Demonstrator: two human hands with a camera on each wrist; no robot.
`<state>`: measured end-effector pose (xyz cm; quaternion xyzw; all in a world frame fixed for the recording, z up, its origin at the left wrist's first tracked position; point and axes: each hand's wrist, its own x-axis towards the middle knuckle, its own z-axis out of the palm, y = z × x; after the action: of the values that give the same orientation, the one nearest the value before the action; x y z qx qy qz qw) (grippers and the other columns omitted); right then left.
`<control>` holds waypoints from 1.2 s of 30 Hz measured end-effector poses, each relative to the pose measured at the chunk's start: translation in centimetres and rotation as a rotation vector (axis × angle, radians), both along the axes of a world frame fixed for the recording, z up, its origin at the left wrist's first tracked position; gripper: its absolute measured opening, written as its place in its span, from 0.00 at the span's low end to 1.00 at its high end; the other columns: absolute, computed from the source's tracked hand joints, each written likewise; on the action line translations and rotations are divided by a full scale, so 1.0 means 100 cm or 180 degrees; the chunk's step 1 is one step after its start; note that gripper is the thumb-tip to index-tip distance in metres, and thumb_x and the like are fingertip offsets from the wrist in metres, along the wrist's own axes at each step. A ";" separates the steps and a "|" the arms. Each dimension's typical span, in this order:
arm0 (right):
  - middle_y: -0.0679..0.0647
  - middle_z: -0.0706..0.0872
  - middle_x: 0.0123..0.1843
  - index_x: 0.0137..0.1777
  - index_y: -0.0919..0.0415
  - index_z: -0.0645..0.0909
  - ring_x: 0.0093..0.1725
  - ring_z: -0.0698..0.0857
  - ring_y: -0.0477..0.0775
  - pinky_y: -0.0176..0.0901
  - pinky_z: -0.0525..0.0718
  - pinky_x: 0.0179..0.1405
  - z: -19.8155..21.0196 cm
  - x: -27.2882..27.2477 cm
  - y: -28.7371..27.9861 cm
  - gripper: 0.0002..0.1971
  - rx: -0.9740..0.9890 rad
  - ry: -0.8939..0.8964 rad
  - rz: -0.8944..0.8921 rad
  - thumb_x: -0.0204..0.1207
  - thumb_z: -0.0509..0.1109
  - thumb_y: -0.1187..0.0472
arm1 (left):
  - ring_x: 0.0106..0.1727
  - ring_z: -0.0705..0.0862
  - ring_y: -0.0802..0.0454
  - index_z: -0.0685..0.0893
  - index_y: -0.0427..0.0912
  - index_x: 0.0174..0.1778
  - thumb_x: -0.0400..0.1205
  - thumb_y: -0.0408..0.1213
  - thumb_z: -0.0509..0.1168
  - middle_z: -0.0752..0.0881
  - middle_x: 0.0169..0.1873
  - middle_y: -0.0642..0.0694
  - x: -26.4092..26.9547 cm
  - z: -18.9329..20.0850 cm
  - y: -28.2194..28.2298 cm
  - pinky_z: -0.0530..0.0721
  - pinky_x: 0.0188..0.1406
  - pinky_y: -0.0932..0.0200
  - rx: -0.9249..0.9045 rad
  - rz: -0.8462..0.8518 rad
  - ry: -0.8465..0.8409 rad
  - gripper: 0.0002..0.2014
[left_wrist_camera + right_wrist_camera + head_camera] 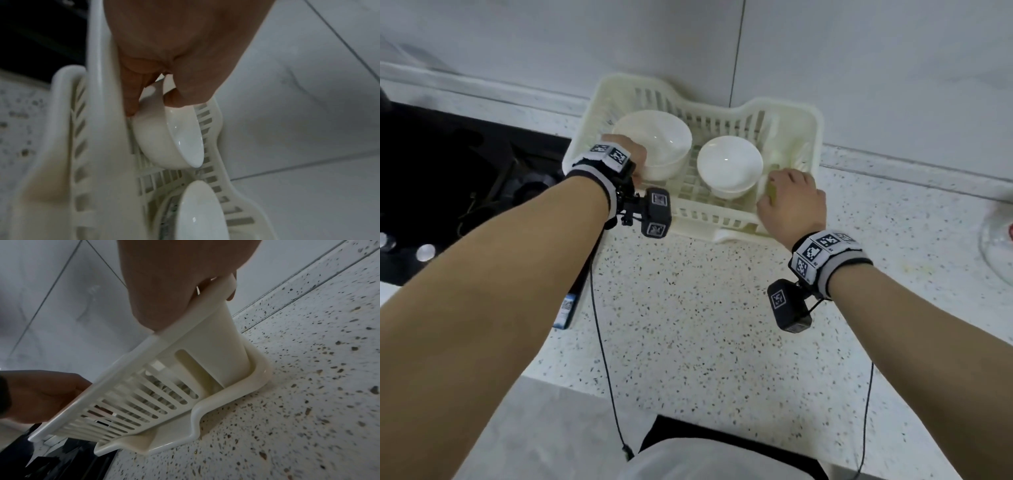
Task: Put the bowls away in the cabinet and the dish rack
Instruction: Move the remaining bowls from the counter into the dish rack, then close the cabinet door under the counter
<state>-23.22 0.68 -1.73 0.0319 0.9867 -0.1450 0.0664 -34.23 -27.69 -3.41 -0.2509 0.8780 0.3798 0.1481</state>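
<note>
Holding rack (796, 113): two bowls (729, 164).

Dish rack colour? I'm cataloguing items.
The dish rack is cream, slightly off-white beside the white bowls; the head view shows it best.

It was a home kitchen. A speckled stone counter (705, 308) ran along a wall of pale tiles (859, 68), a black stove (448, 178) with knobs sat to the left, and a cream plastic dish rack (726, 113) held white bowls (729, 164).
</note>
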 end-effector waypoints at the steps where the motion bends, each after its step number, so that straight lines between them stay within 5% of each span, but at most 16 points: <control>1: 0.59 0.76 0.76 0.71 0.60 0.76 0.76 0.71 0.65 0.67 0.74 0.70 0.002 0.000 0.000 0.23 -0.0011 -0.0020 0.0010 0.79 0.58 0.52 | 0.61 0.85 0.41 0.65 0.33 0.79 0.78 0.38 0.64 0.80 0.70 0.35 0.003 0.005 0.003 0.89 0.54 0.52 -0.0104 0.0043 -0.0011 0.33; 4: 0.59 0.75 0.78 0.73 0.60 0.75 0.78 0.70 0.66 0.68 0.74 0.71 0.006 0.001 0.002 0.23 -0.0060 -0.0107 0.0062 0.80 0.58 0.53 | 0.66 0.81 0.34 0.56 0.35 0.81 0.69 0.43 0.67 0.75 0.72 0.32 0.012 0.015 0.012 0.84 0.63 0.42 -0.0283 0.0325 -0.0036 0.45; 6: 0.59 0.74 0.78 0.73 0.60 0.74 0.78 0.69 0.67 0.69 0.74 0.71 0.010 0.002 0.003 0.23 -0.0056 -0.0194 0.0114 0.80 0.59 0.53 | 0.70 0.77 0.34 0.58 0.34 0.80 0.72 0.42 0.68 0.73 0.73 0.32 0.024 0.033 0.023 0.81 0.67 0.41 -0.0553 0.0279 -0.0098 0.42; 10: 0.59 0.75 0.77 0.72 0.60 0.76 0.78 0.70 0.67 0.66 0.76 0.70 0.009 0.008 0.007 0.23 -0.0283 -0.0178 0.0173 0.79 0.60 0.53 | 0.66 0.80 0.37 0.69 0.35 0.76 0.79 0.39 0.63 0.73 0.72 0.38 0.066 0.064 0.050 0.83 0.61 0.45 -0.0876 -0.0839 0.0033 0.29; 14: 0.59 0.78 0.74 0.71 0.62 0.78 0.75 0.72 0.65 0.60 0.76 0.71 0.010 0.029 0.014 0.21 -0.0861 0.0281 0.0057 0.78 0.64 0.60 | 0.61 0.83 0.45 0.81 0.42 0.63 0.79 0.37 0.62 0.82 0.63 0.45 0.111 0.074 0.108 0.81 0.58 0.51 -0.0708 -0.1865 0.1091 0.16; 21: 0.57 0.79 0.71 0.69 0.63 0.78 0.72 0.75 0.59 0.38 0.67 0.67 0.023 0.100 0.073 0.21 -0.1238 0.0718 -0.0566 0.76 0.62 0.64 | 0.62 0.82 0.49 0.84 0.45 0.55 0.78 0.34 0.58 0.83 0.62 0.49 0.164 0.041 0.201 0.81 0.60 0.49 -0.0171 -0.3014 0.1849 0.13; 26: 0.58 0.78 0.73 0.71 0.62 0.77 0.73 0.76 0.59 0.43 0.71 0.68 0.018 0.189 0.135 0.21 -0.1198 0.0593 -0.1165 0.78 0.63 0.64 | 0.57 0.82 0.50 0.82 0.48 0.61 0.80 0.35 0.57 0.82 0.60 0.51 0.221 0.026 0.264 0.80 0.58 0.49 0.0176 -0.3931 0.1560 0.16; 31: 0.57 0.75 0.76 0.74 0.60 0.74 0.74 0.75 0.57 0.53 0.74 0.74 0.010 0.292 0.183 0.22 -0.1276 0.0457 -0.1847 0.80 0.64 0.61 | 0.64 0.80 0.50 0.80 0.51 0.65 0.83 0.37 0.56 0.79 0.68 0.53 0.293 0.019 0.311 0.77 0.65 0.49 -0.0252 -0.4607 0.0927 0.16; 36: 0.59 0.73 0.79 0.78 0.61 0.70 0.75 0.75 0.60 0.53 0.73 0.74 -0.022 0.410 0.228 0.25 -0.1317 0.0011 -0.2417 0.81 0.64 0.59 | 0.69 0.80 0.44 0.80 0.48 0.67 0.84 0.36 0.57 0.78 0.72 0.48 0.370 -0.004 0.332 0.76 0.70 0.46 -0.0823 -0.4545 0.0521 0.16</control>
<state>17.79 23.48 -3.94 0.3785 0.8552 -0.3539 0.0117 2.73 5.47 -3.80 0.3965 0.8737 0.1015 0.2627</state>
